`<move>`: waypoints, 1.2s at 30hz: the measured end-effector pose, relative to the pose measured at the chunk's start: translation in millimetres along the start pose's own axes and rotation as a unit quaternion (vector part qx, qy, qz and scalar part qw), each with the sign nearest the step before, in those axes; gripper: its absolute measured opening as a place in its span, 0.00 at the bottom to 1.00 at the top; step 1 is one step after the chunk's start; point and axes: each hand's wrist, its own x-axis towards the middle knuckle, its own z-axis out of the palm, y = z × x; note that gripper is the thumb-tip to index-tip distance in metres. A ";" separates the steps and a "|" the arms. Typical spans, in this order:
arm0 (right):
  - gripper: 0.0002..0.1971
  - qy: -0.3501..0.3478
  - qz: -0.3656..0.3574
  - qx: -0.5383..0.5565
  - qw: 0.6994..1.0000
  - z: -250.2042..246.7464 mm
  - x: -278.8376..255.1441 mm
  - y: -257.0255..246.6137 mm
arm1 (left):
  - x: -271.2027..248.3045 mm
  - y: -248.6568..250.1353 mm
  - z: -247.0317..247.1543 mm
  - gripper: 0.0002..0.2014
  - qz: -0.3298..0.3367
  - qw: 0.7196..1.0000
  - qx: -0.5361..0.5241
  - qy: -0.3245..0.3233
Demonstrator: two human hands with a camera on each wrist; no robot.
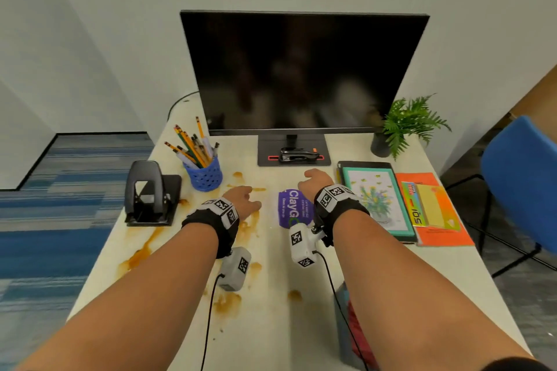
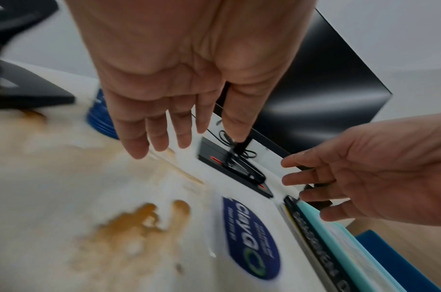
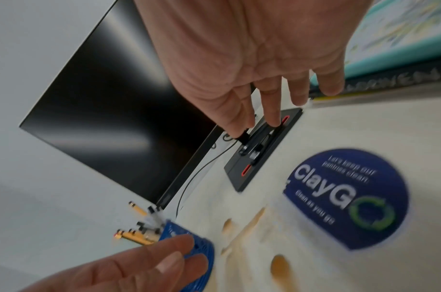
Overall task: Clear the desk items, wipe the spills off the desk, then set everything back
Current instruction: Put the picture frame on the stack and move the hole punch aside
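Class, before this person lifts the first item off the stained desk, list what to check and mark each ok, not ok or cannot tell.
1. Left hand free: ok, open.
2. Right hand free: ok, open.
3. Brown spills still on the white desk: not ok.
4. Blue perforated pencil cup upright: ok.
5. Black hole punch clear of the spills: not ok, stains at its edge.
6. Wiping cloth ready: cannot tell.

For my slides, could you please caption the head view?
Both hands, left and right, hover open and empty over the brown spills on the desk, before the monitor.
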 end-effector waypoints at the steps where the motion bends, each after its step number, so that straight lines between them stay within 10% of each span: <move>1: 0.28 -0.006 -0.003 0.004 1.000 11.2 1.6 -9.1 | 1.2 -11.0 -9.3 0.33 -0.005 1.000 -0.001 0.001; 12: 0.18 -0.005 -0.094 -0.002 0.996 97.2 3.4 -107.1 | 26.4 -98.1 -79.7 0.28 -0.030 0.997 -0.036 0.062; 18: 0.21 -0.010 -0.148 0.005 0.989 123.6 8.2 -139.2 | 51.7 -121.7 -91.9 0.42 -0.049 0.990 -0.109 0.074; 36: 0.08 0.031 -0.170 -0.103 0.980 133.4 15.9 -139.2 | 74.4 -108.9 -86.5 0.36 0.072 0.980 -0.169 0.075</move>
